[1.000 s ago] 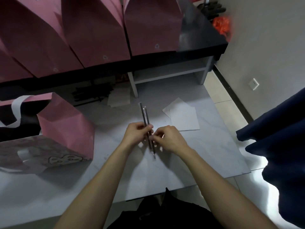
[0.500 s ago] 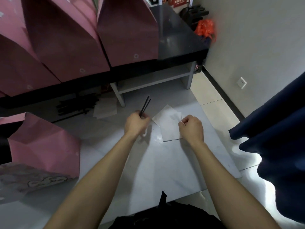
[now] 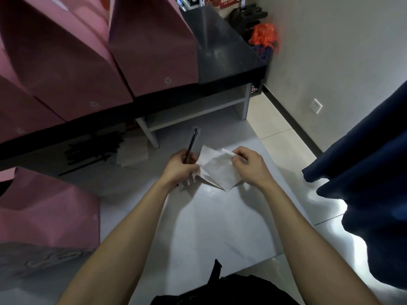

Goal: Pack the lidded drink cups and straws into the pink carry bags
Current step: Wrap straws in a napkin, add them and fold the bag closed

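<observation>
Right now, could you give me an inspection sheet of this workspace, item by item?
Surface: pale marble-look table, glare at right.
Job's things: black straws in the left hand; white napkin lifted off the table between both hands; pink carry bags on the black counter, another pink bag at left. No cups seen.
Clutter: loose straws and napkin pile under the counter.
Grippers: left hand grips straws; right hand pinches napkin.
Cables: nothing seen.
Surroundings: wall socket, orange plastic bag, dark blue fabric.

An orange plastic bag sits past the black countertop. A wall socket faces dark blue cloth hanging at right.
</observation>
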`<state>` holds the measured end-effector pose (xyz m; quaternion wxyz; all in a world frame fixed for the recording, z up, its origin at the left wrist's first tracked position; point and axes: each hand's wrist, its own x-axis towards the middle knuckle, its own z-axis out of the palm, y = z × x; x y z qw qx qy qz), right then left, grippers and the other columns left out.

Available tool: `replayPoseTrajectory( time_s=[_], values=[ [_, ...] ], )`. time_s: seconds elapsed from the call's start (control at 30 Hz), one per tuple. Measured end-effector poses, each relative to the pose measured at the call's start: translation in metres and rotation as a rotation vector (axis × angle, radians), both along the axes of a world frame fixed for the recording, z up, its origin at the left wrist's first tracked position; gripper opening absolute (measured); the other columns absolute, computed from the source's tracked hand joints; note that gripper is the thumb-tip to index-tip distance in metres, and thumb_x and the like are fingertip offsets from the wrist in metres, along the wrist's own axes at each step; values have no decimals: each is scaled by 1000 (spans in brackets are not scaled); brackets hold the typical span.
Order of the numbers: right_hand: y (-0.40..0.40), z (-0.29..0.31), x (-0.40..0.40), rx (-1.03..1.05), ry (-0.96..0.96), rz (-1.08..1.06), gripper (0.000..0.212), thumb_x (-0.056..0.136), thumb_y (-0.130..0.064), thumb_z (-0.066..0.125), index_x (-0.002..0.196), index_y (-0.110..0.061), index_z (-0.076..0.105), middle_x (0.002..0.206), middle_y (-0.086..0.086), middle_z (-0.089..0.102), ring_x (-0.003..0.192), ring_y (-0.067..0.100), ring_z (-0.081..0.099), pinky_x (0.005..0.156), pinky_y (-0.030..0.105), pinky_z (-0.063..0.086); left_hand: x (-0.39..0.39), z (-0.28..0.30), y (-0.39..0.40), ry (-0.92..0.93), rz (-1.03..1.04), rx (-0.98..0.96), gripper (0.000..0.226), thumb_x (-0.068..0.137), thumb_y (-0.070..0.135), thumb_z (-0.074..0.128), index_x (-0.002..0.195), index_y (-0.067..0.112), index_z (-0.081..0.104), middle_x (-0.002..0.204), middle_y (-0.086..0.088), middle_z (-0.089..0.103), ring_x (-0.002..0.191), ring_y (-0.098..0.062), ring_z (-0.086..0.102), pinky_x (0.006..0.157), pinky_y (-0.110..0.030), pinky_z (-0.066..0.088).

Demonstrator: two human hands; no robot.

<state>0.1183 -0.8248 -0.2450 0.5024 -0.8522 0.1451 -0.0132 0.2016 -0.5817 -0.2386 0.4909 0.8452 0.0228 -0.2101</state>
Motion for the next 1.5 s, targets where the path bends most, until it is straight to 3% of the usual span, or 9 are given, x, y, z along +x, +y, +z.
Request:
replayPoseTrajectory(
  time_s=[0.13,0.23,0.37,0.53,0.73,0.83,0.97,1.1,1.5],
  values=[
    [18,-1,16,158,34,-53,11,96,-19,67,100,-23,76,107,-5,74,101,15,68,89,33,54,-11,8,9,62,33,-205,28,94,-2,66,117,12,74,74,11,72,54,-5,60,49,-18,43],
    [30,-3,25,135,108,-21,12,94,-23,68,101,-24,78,105,-6,77,99,19,71,85,35,57,-16,11,17,100,0,-287,13,102,19,67,107,15,79,62,9,54,52,-10,44,48,-22,31],
    [40,-3,27,89,86,8,9,95,-26,70,103,-28,74,103,-10,75,101,20,71,80,32,55,-24,15,19,49,7,-212,31,91,31,90,116,15,79,87,4,75,73,-11,70,62,-18,53],
    [45,4,19,288,97,77,52,83,-48,86,127,-37,61,113,-12,75,101,8,73,72,23,60,-24,27,36,-72,25,-139,26,90,13,89,114,17,80,102,2,81,81,-1,75,72,-15,57],
    [79,32,29,230,32,273,19,97,-38,78,112,-27,77,104,-10,81,96,15,77,93,52,63,-34,66,80,-169,132,-199,28,97,26,84,122,18,75,111,2,79,97,-7,74,81,-17,58],
    [110,51,37,205,-35,268,12,101,-34,73,111,-28,73,103,-10,80,95,13,77,87,48,63,-41,80,107,-158,312,-220,28,110,44,62,125,20,61,108,4,72,72,-4,62,63,-21,47],
    [158,78,39,180,-130,263,13,105,-34,70,114,-25,73,96,-7,79,86,14,76,79,47,63,-49,93,140,-226,434,-274,27,118,31,45,98,18,57,86,-2,62,63,-12,52,52,-24,42],
    [203,108,31,183,-178,324,25,107,-35,68,102,-14,79,89,11,78,87,35,74,79,59,60,-55,111,155,-323,439,-375,32,115,35,54,93,25,75,79,5,68,78,-12,64,75,-26,53],
    [308,215,7,10,-401,449,16,102,-32,76,101,-18,83,82,4,78,78,29,75,69,54,59,-71,207,233,-525,353,-538,19,105,29,75,103,10,77,77,-5,71,63,-12,60,57,-28,48]
  ],
)
